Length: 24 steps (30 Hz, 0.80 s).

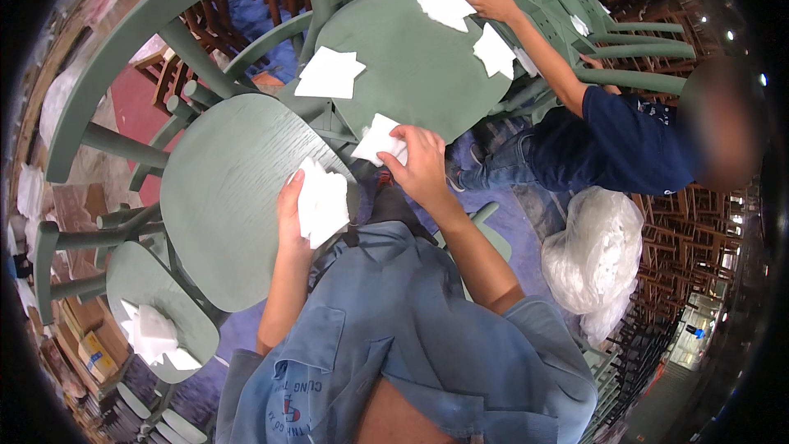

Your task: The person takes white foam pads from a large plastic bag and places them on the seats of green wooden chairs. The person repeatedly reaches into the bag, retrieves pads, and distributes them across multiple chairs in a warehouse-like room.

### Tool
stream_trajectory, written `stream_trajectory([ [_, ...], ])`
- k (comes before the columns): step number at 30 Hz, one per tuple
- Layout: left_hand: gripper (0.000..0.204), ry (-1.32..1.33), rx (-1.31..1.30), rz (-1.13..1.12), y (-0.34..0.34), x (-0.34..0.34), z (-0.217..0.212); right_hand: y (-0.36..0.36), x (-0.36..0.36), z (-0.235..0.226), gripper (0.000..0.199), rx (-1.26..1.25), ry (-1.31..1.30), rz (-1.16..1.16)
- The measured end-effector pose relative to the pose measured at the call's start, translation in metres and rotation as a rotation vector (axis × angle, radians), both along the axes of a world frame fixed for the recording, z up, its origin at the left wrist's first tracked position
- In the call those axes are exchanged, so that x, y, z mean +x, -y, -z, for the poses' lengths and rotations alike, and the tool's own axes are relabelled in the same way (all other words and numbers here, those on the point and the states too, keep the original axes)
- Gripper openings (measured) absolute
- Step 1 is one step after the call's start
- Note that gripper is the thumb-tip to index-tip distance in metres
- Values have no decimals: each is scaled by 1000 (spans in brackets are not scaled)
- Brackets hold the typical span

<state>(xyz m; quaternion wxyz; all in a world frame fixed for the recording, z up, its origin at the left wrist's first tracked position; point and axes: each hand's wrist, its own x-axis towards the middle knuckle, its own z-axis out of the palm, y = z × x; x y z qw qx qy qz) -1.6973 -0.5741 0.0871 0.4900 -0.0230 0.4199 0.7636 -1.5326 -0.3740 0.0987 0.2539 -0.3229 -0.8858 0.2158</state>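
Observation:
My left hand (288,212) grips a stack of thin white foam sheets (324,205) with uneven edges, held over the near side of a green wooden chair seat (238,189). In my right hand (422,163) is a smaller bunch of white foam sheets (376,138), pinched between thumb and fingers. That hand hovers by the near edge of a second green seat (403,74). On this second seat lie a fanned white pile (330,72) at the left and two more white piles, one (445,9) at the far edge and one (495,51) at the right.
A co-worker (616,140) in dark blue leans in from the right, one hand (491,3) by the far pile. More white pieces (152,333) lie on a lower-left green seat. A clear plastic bag (593,251) stands at the right. Stacked brown chair frames (694,242) fill the right background.

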Motion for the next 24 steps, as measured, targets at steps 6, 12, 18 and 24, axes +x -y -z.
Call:
stream_trajectory([
  [6,53,15,-4,-18,1,4,-3,-8,-7,-4,34,-431,-355,38],
  [12,55,20,51,23,0,4,-4,11,-8,-36,24,-787,-716,20],
  [18,49,52,209,266,-3,22,-16,79,-18,-58,24,-879,-220,-224],
  [24,30,72,117,315,25,34,-21,27,2,-55,21,-412,42,-705],
])
